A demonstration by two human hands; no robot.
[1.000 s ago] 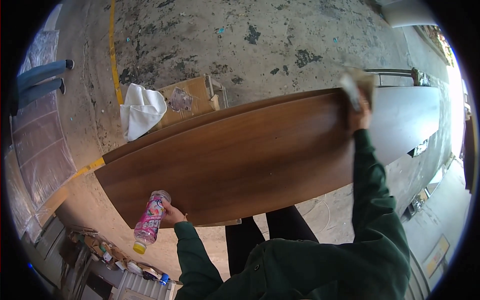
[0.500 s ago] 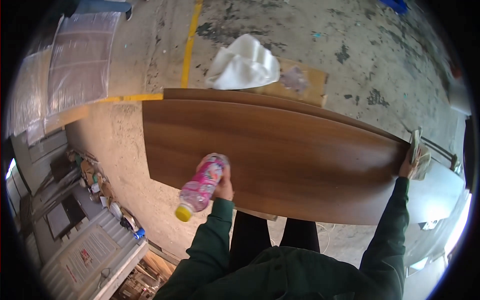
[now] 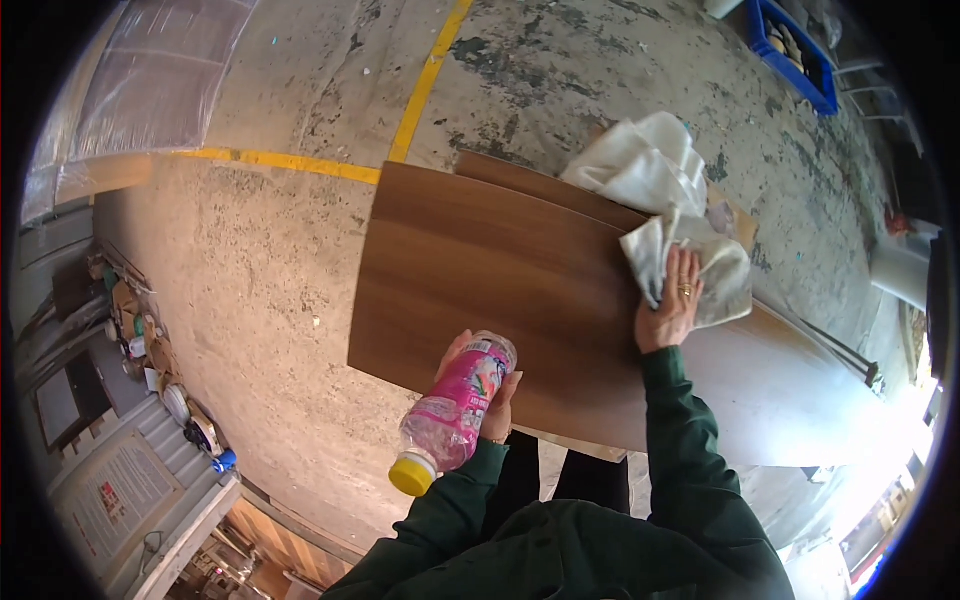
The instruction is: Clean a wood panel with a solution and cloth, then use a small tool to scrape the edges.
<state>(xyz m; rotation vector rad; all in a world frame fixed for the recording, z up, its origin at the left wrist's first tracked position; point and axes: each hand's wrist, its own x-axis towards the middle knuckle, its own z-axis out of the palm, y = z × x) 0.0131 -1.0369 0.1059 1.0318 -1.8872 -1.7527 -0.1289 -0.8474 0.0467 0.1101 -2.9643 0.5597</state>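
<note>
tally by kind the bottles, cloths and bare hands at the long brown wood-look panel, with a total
Clear plastic bottle with pink label and yellow cap, in the left hand: 1
Cloths, one crumpled white cloth and one greyish-white cloth under the right hand: 2
Bare hands: 2
Total: 5

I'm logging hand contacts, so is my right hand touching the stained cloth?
Touching. The head view plainly shows the right hand lying palm-down over the stained cloth, covering part of it.
</note>
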